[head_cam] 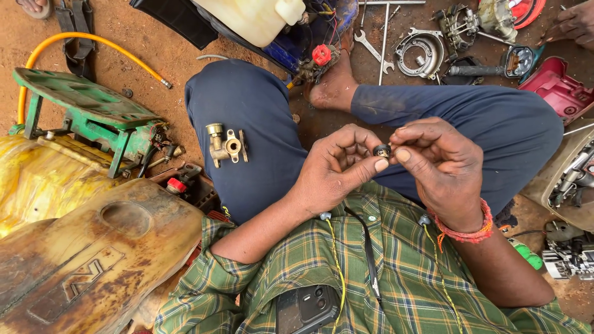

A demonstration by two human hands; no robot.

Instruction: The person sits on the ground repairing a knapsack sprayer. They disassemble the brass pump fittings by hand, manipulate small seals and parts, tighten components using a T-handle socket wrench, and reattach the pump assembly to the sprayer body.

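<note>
Above the checked green shirt (pixel 396 272), between both hands, sits one small dark ring-shaped part (pixel 382 150), pinched from either side. Left hand (pixel 337 167) curled narrow around it, thumb pressed beneath; right hand (pixel 442 164) closed on it too, fingertips (pixel 403 154) meeting the part from the right, probably so that it stays steady and close to the eye. Left of that part, balanced on the blue-trousered knee (pixel 253 124), lies one brass fitting (pixel 225 145), likely parked there to keep it off the dirt. Further left of the part stand one green metal frame (pixel 86 111) and two yellowed, rust-stained tank shells (pixel 93 260). Beyond the part, on the ground, rest one spanner (pixel 374 51) and one round metal housing (pixel 422 54). Below the part, tucked in the shirt pocket, shows one dark phone (pixel 307 307). Far upper right of the part, another person's hand (pixel 575 21) at the edge.
</note>
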